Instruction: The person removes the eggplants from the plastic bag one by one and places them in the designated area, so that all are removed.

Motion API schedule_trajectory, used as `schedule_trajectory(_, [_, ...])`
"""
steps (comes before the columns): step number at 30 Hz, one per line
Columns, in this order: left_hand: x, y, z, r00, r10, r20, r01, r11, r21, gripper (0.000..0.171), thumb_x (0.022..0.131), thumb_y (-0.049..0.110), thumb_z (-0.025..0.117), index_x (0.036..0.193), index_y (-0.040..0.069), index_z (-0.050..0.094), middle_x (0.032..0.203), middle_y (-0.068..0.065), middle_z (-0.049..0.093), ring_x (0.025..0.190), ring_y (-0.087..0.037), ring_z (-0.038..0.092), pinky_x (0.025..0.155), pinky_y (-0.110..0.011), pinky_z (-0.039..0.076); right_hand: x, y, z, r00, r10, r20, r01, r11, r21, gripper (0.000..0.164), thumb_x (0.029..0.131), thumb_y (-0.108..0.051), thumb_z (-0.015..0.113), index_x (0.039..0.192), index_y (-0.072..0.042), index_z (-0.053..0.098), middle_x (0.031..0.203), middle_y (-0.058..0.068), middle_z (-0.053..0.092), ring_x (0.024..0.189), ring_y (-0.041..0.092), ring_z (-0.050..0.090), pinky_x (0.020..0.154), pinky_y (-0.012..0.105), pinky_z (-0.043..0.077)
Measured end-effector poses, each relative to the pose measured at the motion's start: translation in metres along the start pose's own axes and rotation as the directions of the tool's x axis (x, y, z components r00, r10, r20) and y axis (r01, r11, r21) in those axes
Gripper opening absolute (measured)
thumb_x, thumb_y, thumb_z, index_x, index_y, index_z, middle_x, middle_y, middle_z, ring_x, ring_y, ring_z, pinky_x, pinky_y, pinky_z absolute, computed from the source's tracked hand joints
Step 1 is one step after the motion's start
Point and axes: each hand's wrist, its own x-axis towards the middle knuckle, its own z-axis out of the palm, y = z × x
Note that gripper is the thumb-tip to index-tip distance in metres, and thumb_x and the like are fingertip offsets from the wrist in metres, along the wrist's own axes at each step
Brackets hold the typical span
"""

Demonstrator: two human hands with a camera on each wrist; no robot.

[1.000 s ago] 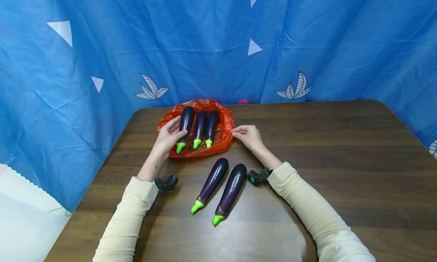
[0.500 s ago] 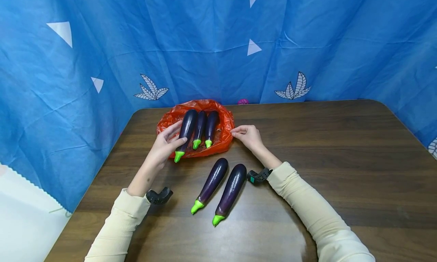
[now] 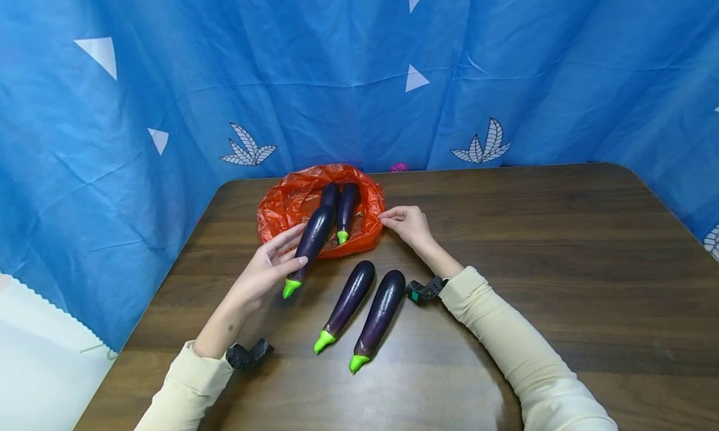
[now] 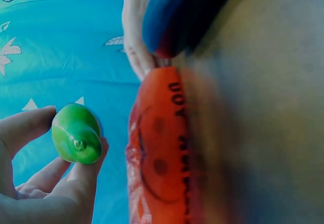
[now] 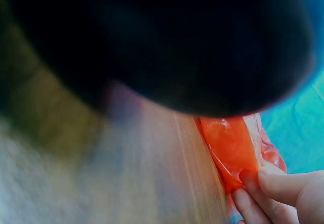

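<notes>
My left hand (image 3: 268, 270) grips an eggplant (image 3: 313, 237) between thumb and fingers, its green stem end (image 4: 77, 134) facing the left wrist camera. The eggplant is held tilted across the front rim of a red plastic bag (image 3: 281, 209). Two more eggplants lie inside the open bag; one of them (image 3: 348, 203) shows almost whole, the other is partly hidden behind the held one. At the bag's right edge my right hand (image 3: 409, 224) pinches the plastic, which the right wrist view shows as a red fold (image 5: 230, 148) between thumb and fingers.
Two eggplants lie side by side on the wooden table (image 3: 533, 262) in front of the bag, a left one (image 3: 351, 300) and a right one (image 3: 382, 315), between the forearms. A blue patterned curtain (image 3: 348, 75) hangs along the table's far edge.
My left hand has drawn the eggplant from the bag's left side toward me, out past the front rim. My right hand has stayed at the bag's edge.
</notes>
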Motion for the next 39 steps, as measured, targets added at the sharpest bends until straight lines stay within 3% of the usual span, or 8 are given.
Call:
schedule_trajectory(7, [-0.016,-0.018,0.002,0.999,-0.023,0.048,0.025,0.999,-0.038,0.063,0.089,-0.002,0.059,0.146,0.005,0.031,0.144,-0.02,0.033,0.121,-0.024,0.047,0.088,-0.033,0.046,0.001,-0.001,0.001,1.0,-0.003,-0.012,0.003,1.0,-0.001,0.014,0.085,-0.011,0.07,0.095,-0.001,0.074,0.095,0.01,0.07,0.093,0.021,0.064,0.085,0.035,0.047])
schedule_trajectory(15, [-0.026,-0.032,0.001,0.988,-0.05,0.149,0.046,0.998,0.034,0.064,0.089,0.0,0.061,0.146,0.007,0.032,0.142,-0.021,0.035,0.124,-0.034,0.042,0.087,-0.035,0.047,0.0,-0.002,0.002,1.0,-0.003,-0.008,0.003,1.0,0.006,0.014,0.085,-0.01,0.07,0.095,-0.001,0.073,0.096,0.01,0.069,0.094,0.022,0.064,0.085,0.035,0.048])
schedule_trajectory(21, [-0.03,-0.035,0.004,0.98,-0.098,0.175,0.08,0.991,0.104,0.064,0.089,0.006,0.063,0.146,0.01,0.033,0.145,-0.017,0.032,0.127,-0.039,0.035,0.092,-0.037,0.043,0.0,-0.001,0.002,1.0,0.017,-0.004,-0.017,0.999,0.032,0.014,0.085,-0.01,0.07,0.095,-0.001,0.074,0.097,0.01,0.069,0.095,0.021,0.064,0.086,0.034,0.047])
schedule_trajectory(27, [-0.03,-0.037,0.008,0.973,-0.094,0.211,0.077,0.993,0.089,0.065,0.09,0.005,0.061,0.147,0.008,0.029,0.146,-0.019,0.03,0.127,-0.039,0.036,0.092,-0.037,0.043,0.001,-0.001,0.002,1.0,0.014,-0.009,-0.014,1.0,0.024,0.014,0.085,-0.01,0.07,0.095,-0.001,0.073,0.097,0.011,0.069,0.094,0.021,0.064,0.085,0.034,0.048])
schedule_trajectory(39, [-0.028,-0.043,0.012,0.971,-0.103,0.217,0.082,0.992,0.1,0.065,0.09,0.005,0.061,0.146,0.005,0.029,0.146,-0.02,0.029,0.127,-0.039,0.035,0.094,-0.034,0.042,0.002,0.001,0.002,1.0,0.025,-0.01,-0.025,1.0,0.008,0.014,0.086,-0.011,0.069,0.095,-0.002,0.074,0.098,0.01,0.069,0.096,0.021,0.064,0.086,0.034,0.047])
